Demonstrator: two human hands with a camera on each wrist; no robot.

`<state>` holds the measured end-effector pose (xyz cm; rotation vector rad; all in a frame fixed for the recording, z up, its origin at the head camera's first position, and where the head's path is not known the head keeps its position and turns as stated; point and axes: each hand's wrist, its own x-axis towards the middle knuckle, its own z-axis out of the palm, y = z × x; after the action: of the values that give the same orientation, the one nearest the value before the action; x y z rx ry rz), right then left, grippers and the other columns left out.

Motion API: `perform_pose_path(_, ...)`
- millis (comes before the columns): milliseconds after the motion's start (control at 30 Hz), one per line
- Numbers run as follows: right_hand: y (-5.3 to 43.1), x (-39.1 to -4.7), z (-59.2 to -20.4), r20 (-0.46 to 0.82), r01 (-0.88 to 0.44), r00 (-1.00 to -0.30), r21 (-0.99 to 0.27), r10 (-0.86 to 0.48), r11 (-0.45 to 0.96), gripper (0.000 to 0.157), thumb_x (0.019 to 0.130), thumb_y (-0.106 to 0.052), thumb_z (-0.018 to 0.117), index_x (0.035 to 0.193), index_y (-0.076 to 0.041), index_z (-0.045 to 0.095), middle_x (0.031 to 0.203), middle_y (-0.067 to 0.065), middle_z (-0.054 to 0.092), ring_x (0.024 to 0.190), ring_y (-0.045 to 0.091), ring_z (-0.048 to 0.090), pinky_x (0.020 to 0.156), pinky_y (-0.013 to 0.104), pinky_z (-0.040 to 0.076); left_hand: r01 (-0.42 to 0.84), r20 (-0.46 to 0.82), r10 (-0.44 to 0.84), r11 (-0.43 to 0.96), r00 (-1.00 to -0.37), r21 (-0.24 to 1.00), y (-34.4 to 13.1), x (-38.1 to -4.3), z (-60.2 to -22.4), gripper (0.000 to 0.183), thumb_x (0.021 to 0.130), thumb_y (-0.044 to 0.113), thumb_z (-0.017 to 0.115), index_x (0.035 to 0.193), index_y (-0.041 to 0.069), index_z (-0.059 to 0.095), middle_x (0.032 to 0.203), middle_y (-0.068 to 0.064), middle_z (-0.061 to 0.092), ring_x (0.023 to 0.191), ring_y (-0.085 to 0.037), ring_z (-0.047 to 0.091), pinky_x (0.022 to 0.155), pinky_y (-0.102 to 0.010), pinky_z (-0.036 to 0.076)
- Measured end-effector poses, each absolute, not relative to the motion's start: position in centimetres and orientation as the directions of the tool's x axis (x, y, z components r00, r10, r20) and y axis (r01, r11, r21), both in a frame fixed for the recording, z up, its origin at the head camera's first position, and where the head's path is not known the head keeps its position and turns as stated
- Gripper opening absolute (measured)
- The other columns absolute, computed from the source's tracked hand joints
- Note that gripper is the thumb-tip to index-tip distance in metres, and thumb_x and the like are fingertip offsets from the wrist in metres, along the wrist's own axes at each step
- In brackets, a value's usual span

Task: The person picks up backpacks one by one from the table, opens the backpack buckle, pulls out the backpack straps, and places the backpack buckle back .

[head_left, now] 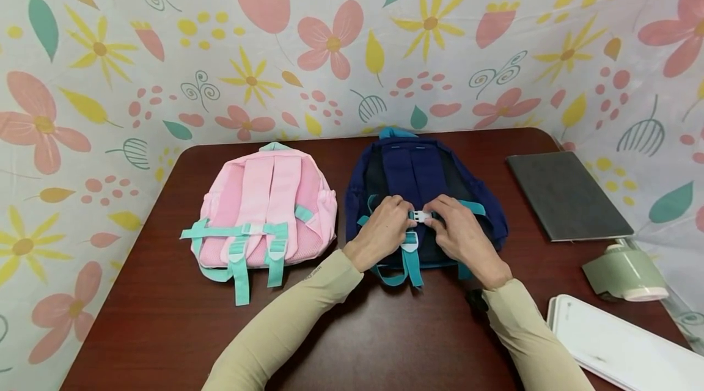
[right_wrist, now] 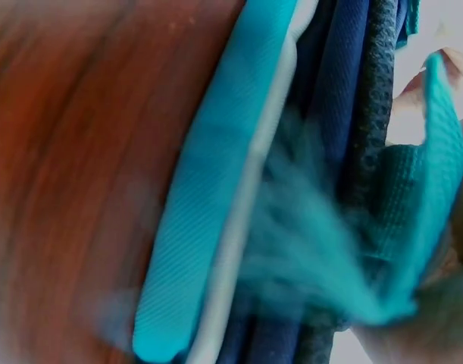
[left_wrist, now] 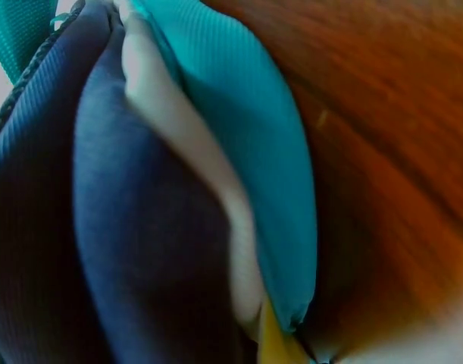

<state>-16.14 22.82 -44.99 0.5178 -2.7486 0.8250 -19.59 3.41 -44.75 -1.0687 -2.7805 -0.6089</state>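
A navy backpack (head_left: 426, 165) with teal straps lies on the table, its shoulder-strap side facing up. Over its lower middle, a white plastic buckle (head_left: 420, 217) sits between both hands. The left hand (head_left: 387, 223) pinches the buckle's left end, where a teal strap joins it. From the other side, the right hand (head_left: 459, 229) holds its right end with thumb and fingers. Up close, the left wrist view takes in the bag's navy side (left_wrist: 148, 212) and teal edge (left_wrist: 254, 152). In the right wrist view, a loose teal strap (right_wrist: 436, 189) loops near the right hand.
Left of the navy bag lies a pink backpack (head_left: 269, 195) with mint straps and a fastened-looking buckle. On the brown table's (head_left: 352, 342) right side are a dark notebook (head_left: 569, 195), a pale green cup-like object (head_left: 627, 272) and a white flat panel (head_left: 627, 342). A floral curtain (head_left: 330, 91) hangs behind.
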Motion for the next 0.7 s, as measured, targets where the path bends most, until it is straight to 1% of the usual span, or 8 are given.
perform_pose_path(300, 22.86, -16.02, -45.36, 0.342, -0.402, -0.905, -0.490, -0.253, 0.773, 0.010, 0.101, 0.001, 0.073, 0.110, 0.001, 0.075, 0.106, 0.016, 0.073, 0.090, 0.031, 0.069, 0.079, 0.045, 0.056, 0.649, 0.208, 0.620, 0.676, -0.757, 0.348, 3.44, -19.35, -44.45, 0.025, 0.109, 0.017, 0.069, 0.125, -0.001, 0.076, 0.117, -0.014, 0.076, 0.109, -0.027, 0.071, 0.099, -0.032, 0.059)
perform_pose_path(500, 22.93, -15.89, -45.21, 0.326, -0.380, -0.916, -0.515, -0.234, 0.768, 0.010, 0.101, 0.000, 0.072, 0.111, 0.001, 0.075, 0.109, 0.017, 0.073, 0.095, 0.033, 0.071, 0.084, 0.050, 0.058, 0.636, 0.201, 0.610, 0.677, -0.767, 0.371, 3.43, -19.29, -44.49, 0.026, 0.109, 0.016, 0.068, 0.125, -0.002, 0.076, 0.118, -0.014, 0.076, 0.109, -0.027, 0.071, 0.098, -0.032, 0.059)
perform_pose_path(567, 22.93, -15.85, -45.12, 0.319, -0.372, -0.919, -0.520, -0.229, 0.768, 0.010, 0.101, 0.000, 0.073, 0.111, 0.001, 0.075, 0.110, 0.017, 0.073, 0.096, 0.033, 0.071, 0.084, 0.049, 0.058, 0.630, 0.197, 0.606, 0.679, -0.771, 0.377, 3.42, -19.30, -44.53, 0.026, 0.109, 0.017, 0.068, 0.125, -0.002, 0.076, 0.118, -0.014, 0.076, 0.109, -0.027, 0.071, 0.098, -0.032, 0.059)
perform_pose_path(700, 22.95, -15.82, -45.00, 0.322, -0.364, -0.921, -0.518, -0.218, 0.774, 0.011, 0.101, -0.001, 0.073, 0.112, 0.000, 0.075, 0.111, 0.016, 0.074, 0.091, 0.030, 0.069, 0.079, 0.044, 0.055, 0.620, 0.190, 0.597, 0.688, -0.779, 0.377, 3.41, -19.33, -44.53, 0.025, 0.109, 0.017, 0.068, 0.125, -0.001, 0.076, 0.118, -0.014, 0.075, 0.109, -0.027, 0.070, 0.098, -0.032, 0.059)
